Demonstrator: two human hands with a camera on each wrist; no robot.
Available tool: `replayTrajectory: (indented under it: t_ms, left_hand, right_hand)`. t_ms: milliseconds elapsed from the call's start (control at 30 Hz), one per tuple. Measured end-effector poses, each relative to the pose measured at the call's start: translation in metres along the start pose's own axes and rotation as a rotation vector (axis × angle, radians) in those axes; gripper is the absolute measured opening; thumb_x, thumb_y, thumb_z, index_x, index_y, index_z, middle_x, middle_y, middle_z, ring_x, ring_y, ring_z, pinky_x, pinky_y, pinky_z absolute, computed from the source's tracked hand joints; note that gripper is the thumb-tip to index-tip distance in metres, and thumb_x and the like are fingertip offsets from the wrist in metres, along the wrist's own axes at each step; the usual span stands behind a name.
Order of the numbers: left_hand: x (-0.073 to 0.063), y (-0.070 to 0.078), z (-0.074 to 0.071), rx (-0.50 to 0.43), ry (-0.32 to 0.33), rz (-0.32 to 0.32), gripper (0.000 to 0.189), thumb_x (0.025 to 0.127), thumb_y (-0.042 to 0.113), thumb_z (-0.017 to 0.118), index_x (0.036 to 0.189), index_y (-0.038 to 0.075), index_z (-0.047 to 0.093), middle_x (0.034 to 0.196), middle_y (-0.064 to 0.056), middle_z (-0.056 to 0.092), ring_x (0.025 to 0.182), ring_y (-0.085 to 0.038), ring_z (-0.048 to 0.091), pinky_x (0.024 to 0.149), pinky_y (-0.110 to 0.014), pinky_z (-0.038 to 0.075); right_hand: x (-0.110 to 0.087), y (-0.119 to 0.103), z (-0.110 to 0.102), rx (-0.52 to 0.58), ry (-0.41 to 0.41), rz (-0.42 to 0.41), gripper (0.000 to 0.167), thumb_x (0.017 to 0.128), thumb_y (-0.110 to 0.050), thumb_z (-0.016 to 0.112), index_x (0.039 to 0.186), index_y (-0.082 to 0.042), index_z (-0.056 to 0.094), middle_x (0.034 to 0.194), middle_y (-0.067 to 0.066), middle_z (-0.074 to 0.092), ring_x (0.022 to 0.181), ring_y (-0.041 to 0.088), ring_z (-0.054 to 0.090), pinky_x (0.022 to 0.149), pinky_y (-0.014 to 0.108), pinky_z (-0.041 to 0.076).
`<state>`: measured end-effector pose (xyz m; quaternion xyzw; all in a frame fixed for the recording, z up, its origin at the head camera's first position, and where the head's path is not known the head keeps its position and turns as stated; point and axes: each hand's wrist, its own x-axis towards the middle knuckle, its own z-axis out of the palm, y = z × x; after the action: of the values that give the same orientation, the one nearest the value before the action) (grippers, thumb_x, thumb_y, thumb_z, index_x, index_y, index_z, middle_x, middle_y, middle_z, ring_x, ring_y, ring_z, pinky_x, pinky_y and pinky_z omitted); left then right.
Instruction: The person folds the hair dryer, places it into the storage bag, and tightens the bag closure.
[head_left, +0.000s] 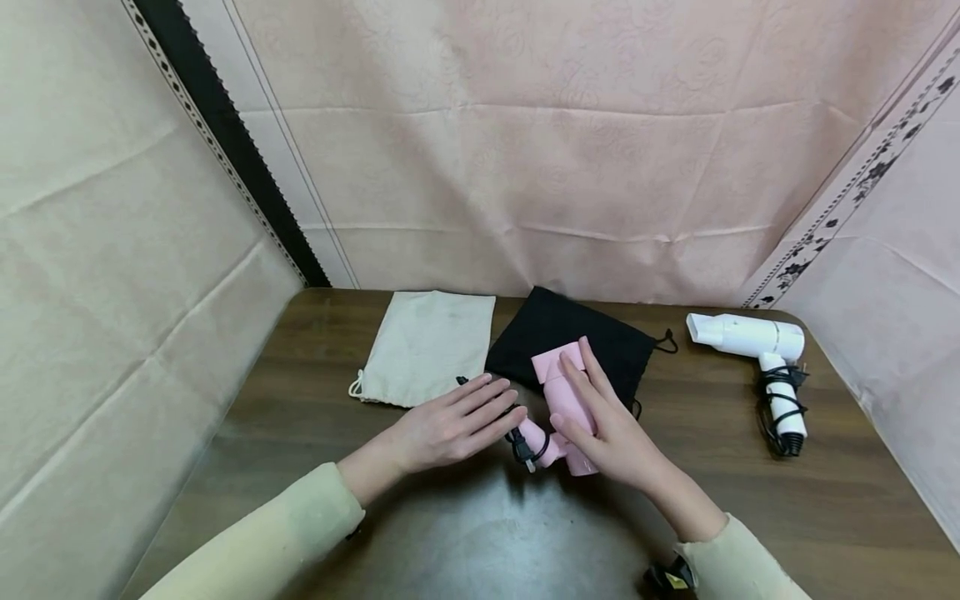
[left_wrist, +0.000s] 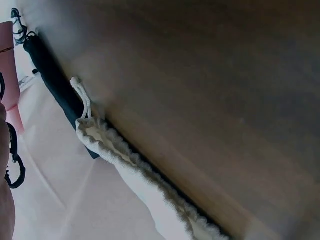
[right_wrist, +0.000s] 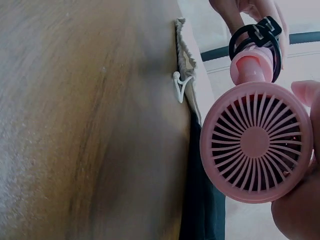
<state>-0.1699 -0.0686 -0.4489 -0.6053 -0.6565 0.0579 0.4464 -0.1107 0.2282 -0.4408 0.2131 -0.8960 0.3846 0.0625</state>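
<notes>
A pink hair dryer is held between both hands over the front of the table, its nozzle pointing away. My right hand grips the barrel from the right side, thumb on the near face and fingers along it. Around the handle, wrapped in black cord with its plug showing, my left hand holds from the left; its palm side is hidden in the head view. The right wrist view shows the dryer's round rear grille up close, with the left hand's thumb and fingers on either side of the corded handle.
Behind the hands, a cream drawstring bag lies flat beside a black drawstring bag. At the right rear of the wooden table lies a white hair dryer with its black cord wound round the handle. Pale cloth curtains enclose the table.
</notes>
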Motion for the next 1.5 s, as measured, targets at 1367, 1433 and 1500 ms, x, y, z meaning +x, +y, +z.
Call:
replayTrajectory:
  t_ms: [1367,1433,1500]
  left_hand:
    - [0.011,-0.008,0.017,-0.186,0.039,-0.1,0.036,0.111,-0.004,0.046,0.138,0.004,0.069,0.128,-0.01,0.074,0.121,-0.024,0.071,0.11,-0.036,0.053]
    - [0.011,-0.006,0.018,-0.19,0.042,-0.105,0.036,0.111,-0.003,0.046,0.137,0.005,0.07,0.128,-0.01,0.074,0.121,-0.023,0.071,0.11,-0.036,0.053]
    - [0.011,-0.005,0.018,-0.191,0.042,-0.105,0.036,0.111,-0.003,0.045,0.136,0.005,0.07,0.128,-0.01,0.074,0.12,-0.023,0.072,0.109,-0.036,0.054]
  right_hand:
    - [0.032,0.012,-0.031,0.025,-0.263,0.052,0.072,0.11,-0.038,0.06,0.17,-0.012,0.03,0.18,0.01,0.004,0.162,0.042,0.017,0.124,0.067,0.027]
    - [0.031,0.013,-0.03,0.031,-0.266,0.065,0.073,0.109,-0.039,0.061,0.17,-0.014,0.029,0.18,0.008,0.003,0.162,0.041,0.017,0.124,0.067,0.028]
    - [0.029,0.013,-0.029,0.032,-0.273,0.073,0.075,0.109,-0.04,0.061,0.171,-0.015,0.027,0.181,0.007,0.001,0.162,0.042,0.018,0.123,0.067,0.029]
